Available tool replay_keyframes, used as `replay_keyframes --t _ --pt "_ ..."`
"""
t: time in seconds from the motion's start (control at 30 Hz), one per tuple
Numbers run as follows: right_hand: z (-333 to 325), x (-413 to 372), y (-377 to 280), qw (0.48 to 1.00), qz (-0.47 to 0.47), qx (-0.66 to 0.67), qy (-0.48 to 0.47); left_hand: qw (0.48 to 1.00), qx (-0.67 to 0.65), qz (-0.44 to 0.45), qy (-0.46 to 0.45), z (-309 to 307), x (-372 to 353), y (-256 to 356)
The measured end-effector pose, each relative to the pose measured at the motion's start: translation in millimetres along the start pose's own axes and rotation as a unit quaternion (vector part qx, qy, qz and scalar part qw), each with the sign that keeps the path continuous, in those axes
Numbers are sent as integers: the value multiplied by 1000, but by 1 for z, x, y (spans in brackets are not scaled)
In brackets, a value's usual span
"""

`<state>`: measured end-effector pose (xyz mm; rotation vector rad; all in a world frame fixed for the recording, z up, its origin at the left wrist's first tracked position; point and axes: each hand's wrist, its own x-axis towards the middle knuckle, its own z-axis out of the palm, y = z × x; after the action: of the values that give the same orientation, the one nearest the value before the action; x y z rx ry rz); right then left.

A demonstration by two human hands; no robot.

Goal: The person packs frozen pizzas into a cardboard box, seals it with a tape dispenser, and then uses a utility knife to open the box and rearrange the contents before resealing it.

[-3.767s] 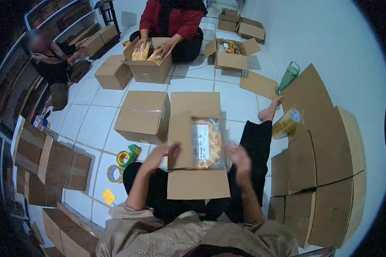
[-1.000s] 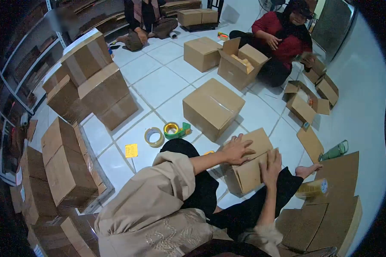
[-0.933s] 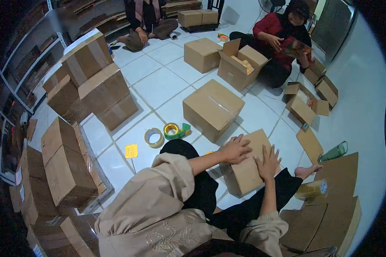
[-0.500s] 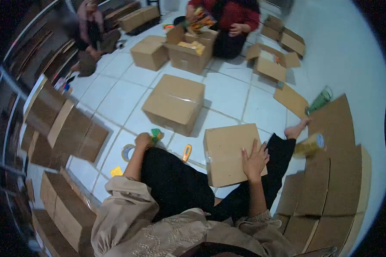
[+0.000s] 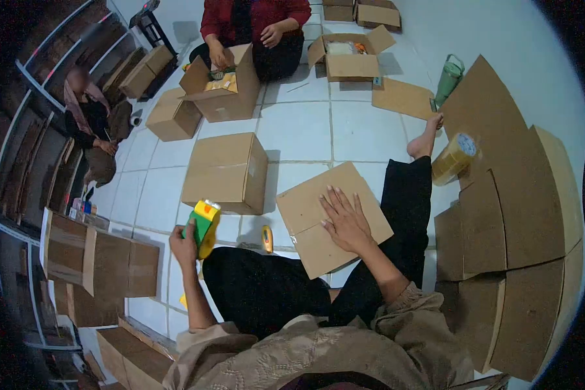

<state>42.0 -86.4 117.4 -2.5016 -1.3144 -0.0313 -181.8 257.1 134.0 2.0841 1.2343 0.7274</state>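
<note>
My left hand (image 5: 185, 246) is wrapped round a green and yellow tape dispenser (image 5: 203, 226), raised beside my left knee. My right hand (image 5: 346, 222) lies flat with fingers spread on a cardboard box (image 5: 305, 211), which sits tilted between my legs. An orange-yellow box cutter (image 5: 267, 239) rests on the tiles between my left knee and a taped cardboard box (image 5: 221, 166). That box stands just beyond the dispenser.
A person in red sleeves (image 5: 286, 16) reaches into an open box (image 5: 231, 107); another person (image 5: 91, 123) sits at the left. Flattened cardboard (image 5: 533, 227), a stack of tape rolls (image 5: 454, 159) and a green bottle (image 5: 448, 81) are at my right.
My left hand has lifted the tape dispenser from near the floor. The box under my right hand has turned and shifted left in view. The red-sleeved person's hand has lowered into the open box.
</note>
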Motion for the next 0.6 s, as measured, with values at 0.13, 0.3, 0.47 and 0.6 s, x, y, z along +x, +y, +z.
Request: replay_keyframes --t 0.13,0.3,0.47,0.6 --pt "13 4 3 998 -26 50 14 962 -224 93 -125 49 -54 83" --pt "21 0 1 856 84 504 85 959 -116 162 -202 114 -95 129" --pt "8 0 1 425 241 870 -69 950 -151 124 -242 107 -94 133" --pt "18 8 -4 452 184 872 -46 936 -216 118 -252 108 -96 133"
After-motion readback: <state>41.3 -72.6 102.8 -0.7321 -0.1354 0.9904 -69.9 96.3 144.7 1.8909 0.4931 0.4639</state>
